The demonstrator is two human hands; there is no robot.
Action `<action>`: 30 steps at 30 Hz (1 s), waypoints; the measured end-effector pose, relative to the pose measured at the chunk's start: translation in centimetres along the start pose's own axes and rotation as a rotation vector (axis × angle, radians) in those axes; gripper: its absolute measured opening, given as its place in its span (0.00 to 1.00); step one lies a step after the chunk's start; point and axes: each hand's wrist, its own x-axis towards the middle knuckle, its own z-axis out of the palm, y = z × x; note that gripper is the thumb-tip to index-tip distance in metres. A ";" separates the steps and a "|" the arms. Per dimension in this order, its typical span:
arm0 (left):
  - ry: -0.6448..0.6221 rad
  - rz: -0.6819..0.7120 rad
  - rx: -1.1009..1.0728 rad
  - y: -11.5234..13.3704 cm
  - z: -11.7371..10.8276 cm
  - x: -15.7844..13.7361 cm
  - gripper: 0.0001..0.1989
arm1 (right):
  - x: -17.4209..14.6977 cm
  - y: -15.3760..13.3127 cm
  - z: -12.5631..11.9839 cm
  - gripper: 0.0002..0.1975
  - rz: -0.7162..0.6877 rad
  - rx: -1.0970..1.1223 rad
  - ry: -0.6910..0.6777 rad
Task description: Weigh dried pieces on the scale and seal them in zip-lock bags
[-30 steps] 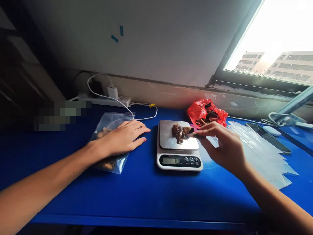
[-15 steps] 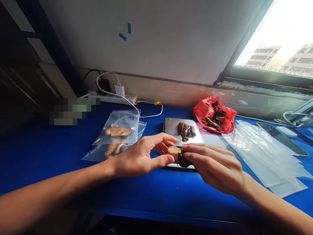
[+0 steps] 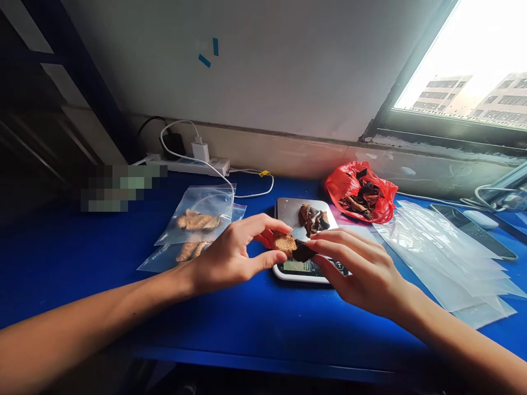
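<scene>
My left hand (image 3: 247,247) pinches a light-brown, rough dried piece (image 3: 285,242) between thumb and fingers. Against its right side lies a dark-brown dried piece (image 3: 302,250), gripped by the fingertips of my right hand (image 3: 358,263). Whether the two are joined I cannot tell. Both are held above the front of a digital kitchen scale (image 3: 284,211), whose display (image 3: 298,266) is partly visible. On the scale's metal plate rests a small pile of curled dark dried pieces (image 3: 313,219). Behind it, a red plastic bag (image 3: 337,184) stands open with more dark pieces inside.
Two clear zip bags (image 3: 193,195) with light-brown pieces lie left of the scale. Flat clear bags (image 3: 444,263) are fanned out at right, beside a dark phone (image 3: 473,230). A power strip (image 3: 218,166) with a white cable runs along the wall.
Both hands have lifted slightly and shifted back with the dried pieces, uncovering the scale's display and front edge. The pile on the plate looks the same.
</scene>
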 end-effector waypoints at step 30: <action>-0.077 0.111 0.222 -1.4 -0.6 -0.2 0.19 | -1.9 13.7 -0.1 0.10 0.738 -0.578 -0.299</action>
